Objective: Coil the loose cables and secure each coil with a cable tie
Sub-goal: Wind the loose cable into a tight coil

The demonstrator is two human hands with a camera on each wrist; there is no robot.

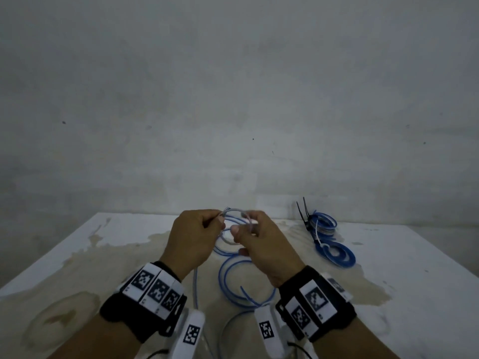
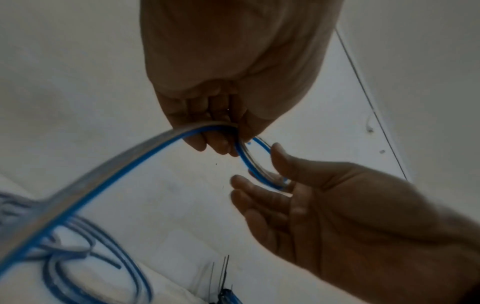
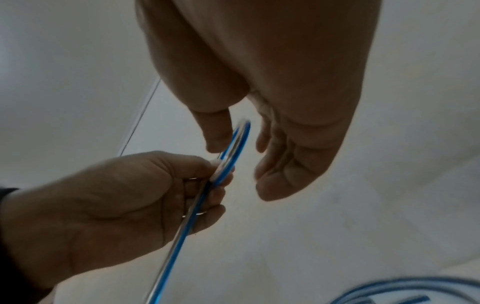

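Observation:
A flat blue-and-clear cable (image 1: 220, 277) lies in loose loops on the white table (image 1: 388, 255) and rises to both hands. My left hand (image 1: 217, 224) grips it near its end, fingers curled round it (image 2: 221, 142), above the table's far side. A small loop (image 1: 234, 211) of the cable arcs from there into my right hand (image 1: 243, 231). In the wrist views the right hand's thumb and fingers (image 3: 270, 185) stand apart and relaxed, with the loop (image 2: 259, 174) running between them. The cable (image 3: 182, 236) trails down from the left hand (image 3: 218, 176).
Two blue coils lie at the table's back right: one (image 1: 347, 257) bound with a white tie (image 1: 321, 242), another (image 1: 325, 224) behind it. Black cable ties (image 1: 302, 213) stick up beside them. A grey wall rises behind the table; brownish stains mark its top.

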